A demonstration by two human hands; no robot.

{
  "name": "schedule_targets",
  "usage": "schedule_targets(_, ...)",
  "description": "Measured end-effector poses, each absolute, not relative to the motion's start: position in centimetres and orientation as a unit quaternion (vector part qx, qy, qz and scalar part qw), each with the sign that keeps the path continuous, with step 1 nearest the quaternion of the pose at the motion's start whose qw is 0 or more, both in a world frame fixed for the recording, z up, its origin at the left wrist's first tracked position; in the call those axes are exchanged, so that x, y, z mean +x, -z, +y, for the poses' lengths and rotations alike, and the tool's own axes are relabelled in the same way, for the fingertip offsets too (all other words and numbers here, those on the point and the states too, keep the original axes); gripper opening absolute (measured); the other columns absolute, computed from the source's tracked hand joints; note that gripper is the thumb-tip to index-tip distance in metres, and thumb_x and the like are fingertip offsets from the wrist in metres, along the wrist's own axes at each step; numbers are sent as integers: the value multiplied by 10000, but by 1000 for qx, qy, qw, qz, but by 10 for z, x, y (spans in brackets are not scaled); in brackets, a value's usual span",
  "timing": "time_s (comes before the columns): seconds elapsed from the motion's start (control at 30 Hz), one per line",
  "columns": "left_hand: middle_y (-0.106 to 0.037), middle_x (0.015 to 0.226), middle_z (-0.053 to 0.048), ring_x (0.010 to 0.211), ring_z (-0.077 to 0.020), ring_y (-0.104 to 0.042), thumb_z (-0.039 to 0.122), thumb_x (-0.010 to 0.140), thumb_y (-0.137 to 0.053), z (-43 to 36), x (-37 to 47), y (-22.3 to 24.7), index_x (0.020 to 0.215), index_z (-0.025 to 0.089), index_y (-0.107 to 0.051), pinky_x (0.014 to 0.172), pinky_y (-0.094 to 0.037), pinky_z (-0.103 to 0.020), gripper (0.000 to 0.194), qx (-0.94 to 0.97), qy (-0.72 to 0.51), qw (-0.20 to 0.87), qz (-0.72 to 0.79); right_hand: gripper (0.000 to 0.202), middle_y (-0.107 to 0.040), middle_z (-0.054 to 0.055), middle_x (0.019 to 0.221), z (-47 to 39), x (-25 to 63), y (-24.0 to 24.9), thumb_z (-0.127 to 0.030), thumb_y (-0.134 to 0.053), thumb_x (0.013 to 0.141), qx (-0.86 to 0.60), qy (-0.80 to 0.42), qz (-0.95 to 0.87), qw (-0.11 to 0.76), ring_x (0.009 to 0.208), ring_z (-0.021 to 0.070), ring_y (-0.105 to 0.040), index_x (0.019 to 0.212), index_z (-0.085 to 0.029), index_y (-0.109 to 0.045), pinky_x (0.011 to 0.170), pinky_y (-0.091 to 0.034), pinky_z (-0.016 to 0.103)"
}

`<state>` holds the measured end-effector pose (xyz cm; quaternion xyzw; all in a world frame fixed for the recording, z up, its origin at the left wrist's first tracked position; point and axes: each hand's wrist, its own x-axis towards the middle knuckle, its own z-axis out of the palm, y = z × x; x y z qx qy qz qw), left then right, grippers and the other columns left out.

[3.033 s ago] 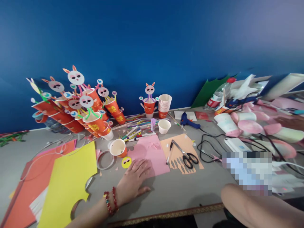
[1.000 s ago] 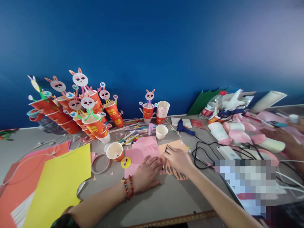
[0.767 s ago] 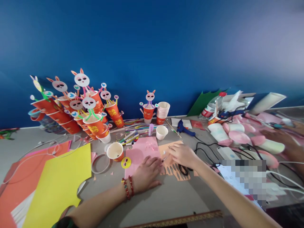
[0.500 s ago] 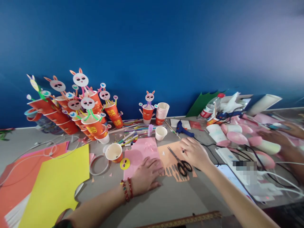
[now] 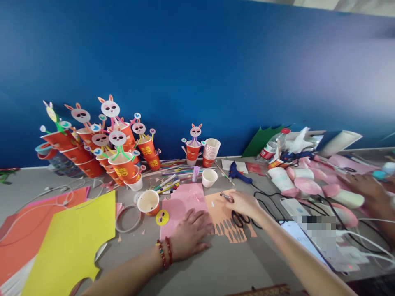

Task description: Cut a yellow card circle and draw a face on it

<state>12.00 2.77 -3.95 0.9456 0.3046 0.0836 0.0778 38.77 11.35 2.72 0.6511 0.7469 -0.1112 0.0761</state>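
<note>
My left hand (image 5: 193, 234) lies flat, palm down with fingers spread, across the pink paper (image 5: 174, 201) and the grey table. On its wrist are red bead bracelets. My right hand (image 5: 243, 203) is closed over the blades of the black-handled scissors (image 5: 237, 220); their tip shows beyond the fingers. Beneath them is a peach paper sheet (image 5: 216, 205) with several leaf-shaped cutouts along its near edge. Left of the pink paper sits a small yellow disc (image 5: 162, 218) with dark eye shapes, beside a white-lined paper cup (image 5: 148, 203).
Stacked red cups with rabbit faces (image 5: 121, 164) stand back left. Behind my hands are a white cup (image 5: 210, 177), markers (image 5: 168, 183) and a blue glue gun (image 5: 239, 172). Yellow paper (image 5: 70, 238) lies left. A phone (image 5: 304, 242), cables and another person's hand (image 5: 361, 185) are right.
My right hand has moved left and slightly down, from beside the scissors onto their blades. My left hand stays flat. The view has tilted a little; the other person's hand has shifted.
</note>
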Motion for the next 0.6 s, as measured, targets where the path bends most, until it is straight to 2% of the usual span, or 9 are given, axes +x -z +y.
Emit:
schedule_targets(0.1, -419, 1544, -102, 1446, -289, -322, 611, 964, -436, 28, 120, 39, 1454, 276, -431, 1188, -226, -540, 593, 943, -85, 96, 306, 189, -717, 50, 750, 147, 396, -37, -355, -602, 828, 672, 105, 733, 31, 714, 209, -662, 741, -195, -650, 539, -309, 254)
schedule_targets(0.23, -447, 1524, -103, 1446, -289, -324, 606, 956, -459, 28, 120, 36, 1450, 276, -442, 1194, -222, -535, 594, 941, -80, 106, 312, 276, -731, 78, 887, 173, 404, -47, -419, -512, 923, 686, 85, 721, -37, 802, 211, -670, 904, -184, -655, 567, -328, 245)
schedule_targets(0.3, -443, 1527, -111, 1443, -290, -328, 607, 953, -466, 28, 120, 35, 1454, 268, -440, 1194, -226, -532, 606, 941, -78, 106, 312, 256, -730, 72, 852, 169, 407, -47, -407, -533, 916, 679, 90, 728, -40, 786, 211, -671, 856, -189, -651, 566, -328, 246)
schedule_targets(0.4, -420, 1542, -121, 1447, -296, -319, 609, 961, -444, 28, 119, 34, 1462, 257, -426, 1190, -226, -545, 613, 942, -75, 107, 308, 150, -717, 41, 755, 149, 415, -38, -296, -601, 845, 663, 113, 740, -14, 728, 206, -675, 734, -201, -638, 560, -336, 240)
schedule_targets(0.5, -405, 1553, -117, 1451, -301, -312, 611, 965, -432, 28, 119, 35, 1459, 261, -427, 1188, -226, -554, 606, 942, -78, 114, 305, 47, -732, 73, 934, 126, 423, -22, -233, -629, 796, 652, 117, 749, -7, 875, 231, -688, 812, -195, -651, 613, -382, 236)
schedule_targets(0.6, -391, 1562, -113, 1451, -304, -315, 610, 967, -424, 28, 119, 35, 1451, 263, -433, 1188, -219, -562, 595, 939, -84, 121, 311, 254, -708, 96, 1133, 114, 428, -9, -182, -626, 772, 652, 123, 748, -16, 978, 234, -679, 1025, -194, -633, 661, -414, 234)
